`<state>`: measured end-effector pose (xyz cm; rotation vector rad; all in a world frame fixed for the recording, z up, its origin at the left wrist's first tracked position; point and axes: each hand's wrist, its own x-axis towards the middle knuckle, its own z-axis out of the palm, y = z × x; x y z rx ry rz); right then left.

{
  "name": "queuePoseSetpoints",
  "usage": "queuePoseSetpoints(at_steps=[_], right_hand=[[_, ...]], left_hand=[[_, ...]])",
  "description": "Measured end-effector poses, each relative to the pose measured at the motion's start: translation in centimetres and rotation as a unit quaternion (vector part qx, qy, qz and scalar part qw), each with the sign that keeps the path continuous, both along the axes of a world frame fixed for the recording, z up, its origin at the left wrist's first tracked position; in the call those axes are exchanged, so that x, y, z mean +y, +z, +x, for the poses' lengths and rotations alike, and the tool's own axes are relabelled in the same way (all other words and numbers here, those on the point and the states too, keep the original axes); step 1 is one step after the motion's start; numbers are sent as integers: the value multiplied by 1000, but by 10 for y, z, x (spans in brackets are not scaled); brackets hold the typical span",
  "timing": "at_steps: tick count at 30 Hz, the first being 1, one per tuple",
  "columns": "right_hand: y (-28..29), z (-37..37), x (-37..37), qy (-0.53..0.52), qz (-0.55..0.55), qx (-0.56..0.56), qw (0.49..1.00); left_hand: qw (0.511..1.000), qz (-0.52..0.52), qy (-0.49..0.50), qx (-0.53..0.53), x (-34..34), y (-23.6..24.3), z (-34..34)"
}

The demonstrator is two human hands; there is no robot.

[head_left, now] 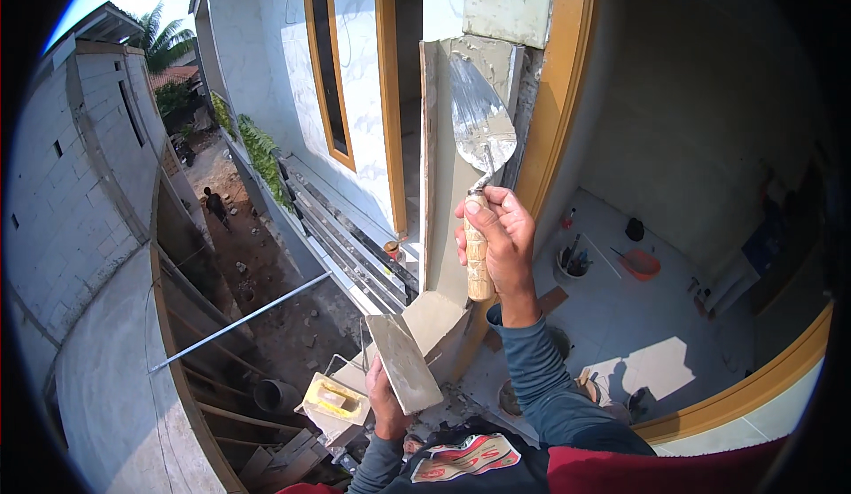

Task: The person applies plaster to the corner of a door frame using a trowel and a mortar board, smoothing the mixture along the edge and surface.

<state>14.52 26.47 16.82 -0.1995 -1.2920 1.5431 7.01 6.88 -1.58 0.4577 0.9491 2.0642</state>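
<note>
Head view: trowel [481,120] and board [404,365] at a mortared wall.
Right hand [508,232] closed round the trowel's handle, blade upward over mortar [449,197]; left hand [384,398] gripping the tilted board, beside a yellow float [335,399].

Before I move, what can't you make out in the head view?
All in the head view:
Left hand: fingertips hidden behind the grey board.
Mortar beneath the trowel: covered by its blade; whether they touch is unclear.
Tools in the bucket: too small to tell apart.
Person outside: too small to see what the hands hold.
</note>
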Motion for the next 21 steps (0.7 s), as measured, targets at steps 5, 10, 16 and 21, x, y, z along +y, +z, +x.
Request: queuePoseSetpoints(at_steps=[5,10,16,21], right_hand=[[-57,0,-24,-58,49,-21,997],[-9,-27,-10,-98,115,10,988],[26,-32,-4,-60,66,26,996],[0,-8,-22,-107,71,92,987]], left_hand=[[1000,2,18,-8,-4,-2,2],[999,-2,34,18,-9,3,6],[996,-23,40,71,-13,-5,9],[998,-17,48,27,-16,4,14]])
